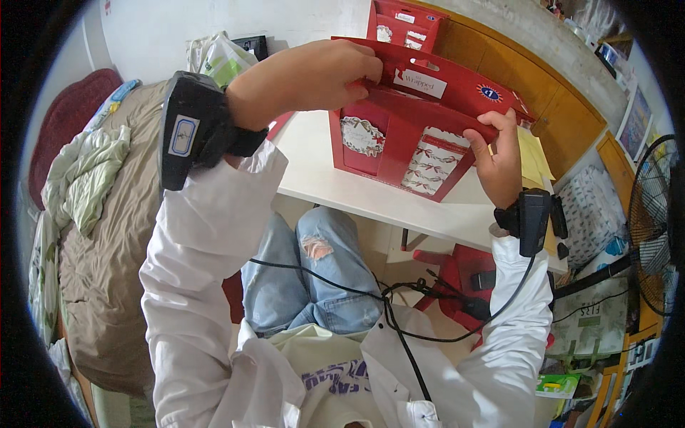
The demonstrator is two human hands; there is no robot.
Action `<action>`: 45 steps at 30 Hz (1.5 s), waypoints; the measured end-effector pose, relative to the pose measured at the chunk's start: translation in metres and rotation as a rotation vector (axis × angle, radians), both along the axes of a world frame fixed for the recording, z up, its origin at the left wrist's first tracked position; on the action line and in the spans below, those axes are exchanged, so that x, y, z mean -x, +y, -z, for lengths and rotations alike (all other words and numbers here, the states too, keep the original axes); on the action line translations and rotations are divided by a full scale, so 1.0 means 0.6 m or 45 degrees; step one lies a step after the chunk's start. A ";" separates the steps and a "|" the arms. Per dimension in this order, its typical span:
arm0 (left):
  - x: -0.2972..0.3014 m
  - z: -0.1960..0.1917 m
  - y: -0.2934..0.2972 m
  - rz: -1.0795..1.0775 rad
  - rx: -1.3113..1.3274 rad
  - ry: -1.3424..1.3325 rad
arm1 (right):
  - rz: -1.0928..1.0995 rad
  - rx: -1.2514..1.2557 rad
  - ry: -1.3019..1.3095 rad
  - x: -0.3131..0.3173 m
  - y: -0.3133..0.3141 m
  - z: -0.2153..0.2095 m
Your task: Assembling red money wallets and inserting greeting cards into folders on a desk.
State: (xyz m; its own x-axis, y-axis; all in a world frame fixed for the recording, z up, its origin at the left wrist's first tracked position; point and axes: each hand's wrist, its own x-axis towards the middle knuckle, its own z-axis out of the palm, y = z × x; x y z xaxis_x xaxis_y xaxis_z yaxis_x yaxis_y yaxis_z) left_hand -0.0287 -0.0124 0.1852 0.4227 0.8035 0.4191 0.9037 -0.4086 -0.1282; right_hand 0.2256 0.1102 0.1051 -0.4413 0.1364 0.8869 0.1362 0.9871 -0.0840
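Pinching the red box at its top flap, the left hand could tear it, while the right hand, gripping the lower edge opposite, lets it sag.

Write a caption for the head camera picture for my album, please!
Both hands, left hand and right hand, hold a red gift box above a white table.

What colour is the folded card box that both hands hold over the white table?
Red box, with white ribbon-patterned panels; head view.
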 end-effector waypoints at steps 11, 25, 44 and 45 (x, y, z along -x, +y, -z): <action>-0.006 0.008 -0.001 -0.099 0.049 -0.088 | -0.005 -0.079 -0.011 -0.002 -0.010 -0.003; 0.006 0.028 0.006 0.176 -0.044 -0.055 | 0.070 -0.078 0.051 0.005 -0.015 0.000; -0.067 0.037 0.029 0.154 -0.034 -0.233 | 0.044 -0.022 -0.087 0.004 -0.033 -0.013; -0.067 0.036 0.030 0.110 0.019 -0.268 | 0.038 -0.009 -0.098 0.004 -0.033 -0.014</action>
